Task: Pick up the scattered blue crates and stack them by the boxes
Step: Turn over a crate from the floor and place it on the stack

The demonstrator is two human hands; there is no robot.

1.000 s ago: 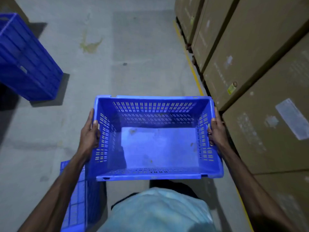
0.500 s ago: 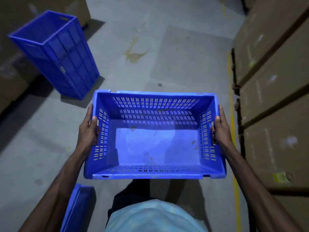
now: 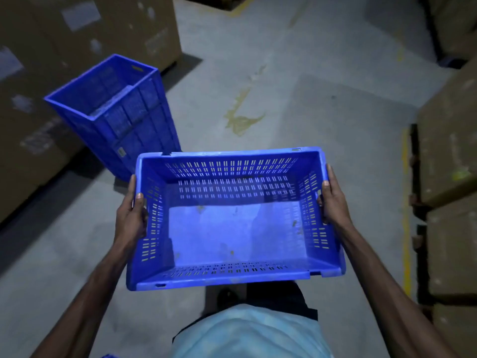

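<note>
held crate [image 3: 232, 228]: blue, slotted walls, empty, carried level above the floor [image 3: 296, 81]
left hand [image 3: 130, 215]: grips held crate's left end wall, thumb on rim
right hand [image 3: 334, 202]: grips the right end wall, thumb on rim
crate stack [image 3: 134, 120]: ahead-left of held crate, against cardboard boxes [image 3: 51, 60]
delta vs 0.5 s ago: grip unchanged; stack nearer held crate, more central

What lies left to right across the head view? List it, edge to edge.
Left cardboard boxes → stack of blue crates → carried blue crate → right hand → yellow floor line → right cardboard boxes. The left hand is left out: it overlaps the stack's span.
</note>
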